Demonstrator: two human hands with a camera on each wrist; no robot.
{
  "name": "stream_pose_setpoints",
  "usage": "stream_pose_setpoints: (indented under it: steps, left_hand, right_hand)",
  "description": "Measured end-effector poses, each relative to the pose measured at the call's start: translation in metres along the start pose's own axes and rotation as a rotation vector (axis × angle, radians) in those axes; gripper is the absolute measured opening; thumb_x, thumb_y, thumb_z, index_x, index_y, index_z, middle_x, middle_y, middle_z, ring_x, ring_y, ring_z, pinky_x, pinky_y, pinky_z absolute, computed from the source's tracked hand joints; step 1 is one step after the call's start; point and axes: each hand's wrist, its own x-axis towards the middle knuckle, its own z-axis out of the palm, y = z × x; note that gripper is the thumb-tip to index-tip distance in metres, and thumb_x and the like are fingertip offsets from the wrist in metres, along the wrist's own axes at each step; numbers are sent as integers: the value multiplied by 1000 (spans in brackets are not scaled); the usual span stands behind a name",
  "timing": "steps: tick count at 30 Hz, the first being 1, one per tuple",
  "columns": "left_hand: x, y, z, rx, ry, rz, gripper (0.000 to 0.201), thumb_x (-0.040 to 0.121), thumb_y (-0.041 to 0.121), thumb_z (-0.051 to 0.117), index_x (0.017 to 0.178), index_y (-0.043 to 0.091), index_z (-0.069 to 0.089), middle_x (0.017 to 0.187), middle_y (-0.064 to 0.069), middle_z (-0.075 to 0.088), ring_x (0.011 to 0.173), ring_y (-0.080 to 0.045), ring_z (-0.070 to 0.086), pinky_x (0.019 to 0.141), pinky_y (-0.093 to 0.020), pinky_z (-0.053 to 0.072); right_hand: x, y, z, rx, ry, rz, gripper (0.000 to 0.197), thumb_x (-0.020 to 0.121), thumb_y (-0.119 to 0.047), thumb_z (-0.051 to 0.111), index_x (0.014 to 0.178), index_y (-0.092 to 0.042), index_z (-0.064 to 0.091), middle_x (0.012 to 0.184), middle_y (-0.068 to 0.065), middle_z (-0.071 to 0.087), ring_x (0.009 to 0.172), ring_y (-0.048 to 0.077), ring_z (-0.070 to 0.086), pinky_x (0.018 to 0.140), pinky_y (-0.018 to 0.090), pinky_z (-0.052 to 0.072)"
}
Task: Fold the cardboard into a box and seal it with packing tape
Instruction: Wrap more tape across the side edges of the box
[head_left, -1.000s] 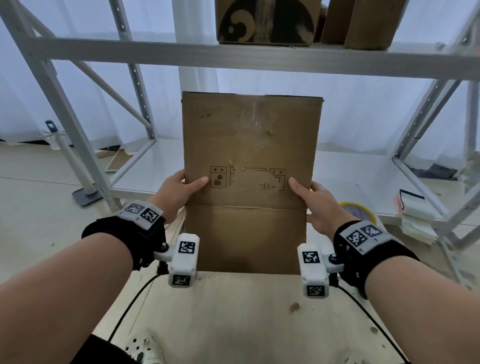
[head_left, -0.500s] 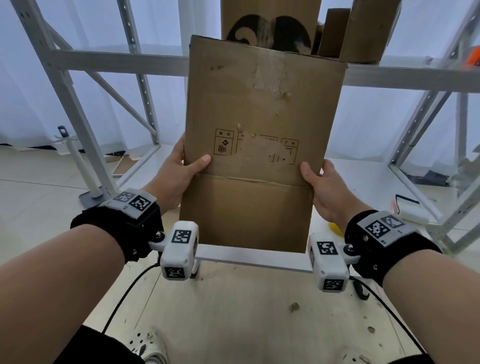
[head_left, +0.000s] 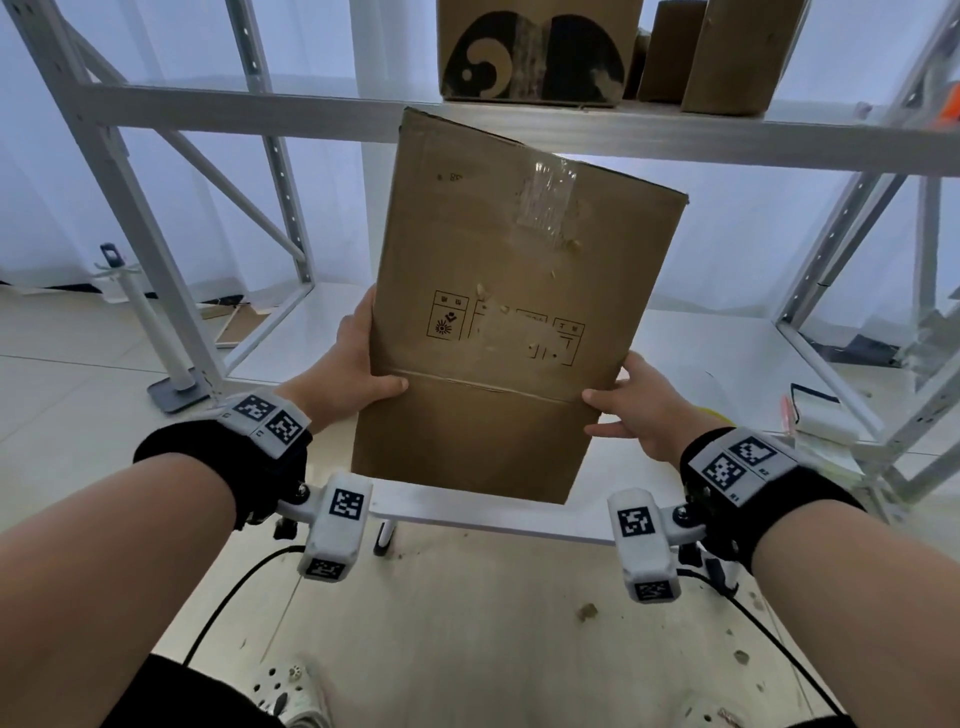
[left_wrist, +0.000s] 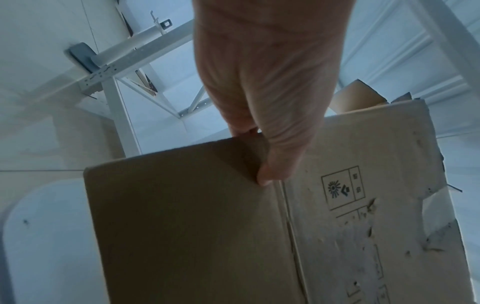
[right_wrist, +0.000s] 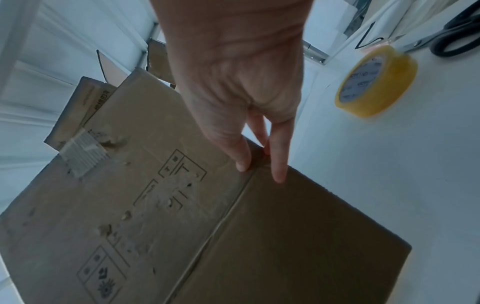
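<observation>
Above the far edge of the wooden table (head_left: 467, 623), the person holds the flattened cardboard box (head_left: 498, 322) upright in the air, a little tilted to the right, in front of the white metal shelving (head_left: 519, 122). The left hand (head_left: 353, 371) grips the left edge of the cardboard, with the thumb on the front face close to the horizontal crease and the fingers hidden behind. The right hand (head_left: 636, 410) grips the right edge at about the same height; in the right wrist view its thumb (right_wrist: 240, 156) presses on the front face and at least one finger (right_wrist: 279, 164) lies straight along the edge, so the hold looks lighter on this side.

The cardboard is flat, with no side opened, and an old piece of clear tape (head_left: 548, 195) is stuck near its top. So the step in hand seems to be the very first one: lifting the blank and making it ready for opening. Folding and sealing are not yet begun.

The roll of yellowish packing tape (right_wrist: 376, 82) lies on the white shelf board to the right, near a pair of black scissors (right_wrist: 451, 39), well apart from both hands.

The next move probably calls for pushing the two side edges toward each other, so the flat sleeve opens into a tube, and then lowering it on the table to fold the bottom flaps. Both hands are needed for this; the tape comes later.
</observation>
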Motion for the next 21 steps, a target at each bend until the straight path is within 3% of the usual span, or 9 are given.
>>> stream_pose_setpoints:
  steps: [3, 6, 10, 18, 21]
  left_hand:
    - [-2, 1, 7, 75, 33, 49, 94, 85, 7, 64, 145, 42, -1, 144, 3, 23, 120, -9, 27, 109, -41, 28]
    - [-3, -1, 10, 76, 70, 68, 92, 86, 6, 61, 146, 40, 0, 143, 4, 22, 118, -7, 26, 107, -39, 29]
    - [-3, -6, 16, 104, 122, 56, 88, 87, 8, 61, 146, 35, 1, 144, 2, 22, 117, -7, 26, 108, -43, 31]
    - [10, -19, 41, 197, 112, -38, 89, 85, 6, 65, 145, 23, 2, 140, -2, 21, 114, -17, 42, 102, -38, 40]
    - [14, -29, 47, 119, 72, -108, 85, 82, 1, 63, 144, 18, 8, 135, -8, 34, 118, -24, 45, 99, -36, 41]
  right_hand:
    - [3, 1, 3, 169, -22, 43, 58, 93, 8, 50, 138, -24, 33, 129, 2, 46, 106, 27, 52, 70, 37, 58]
    - [5, 0, 4, 341, -32, 20, 56, 92, 11, 46, 135, -23, 33, 130, 5, 47, 109, 30, 55, 75, 42, 58]
    - [7, 1, 2, 369, -14, 7, 43, 92, 4, 53, 125, -19, 37, 125, 7, 51, 108, 32, 57, 79, 50, 57]
    - [18, 12, 1, 404, 61, 72, 57, 84, -6, 67, 131, -18, 36, 123, 8, 52, 109, 29, 57, 81, 57, 54]
    - [20, 20, 8, 423, 81, 134, 61, 82, -11, 72, 130, -19, 35, 121, 9, 54, 106, 29, 58, 84, 60, 51]
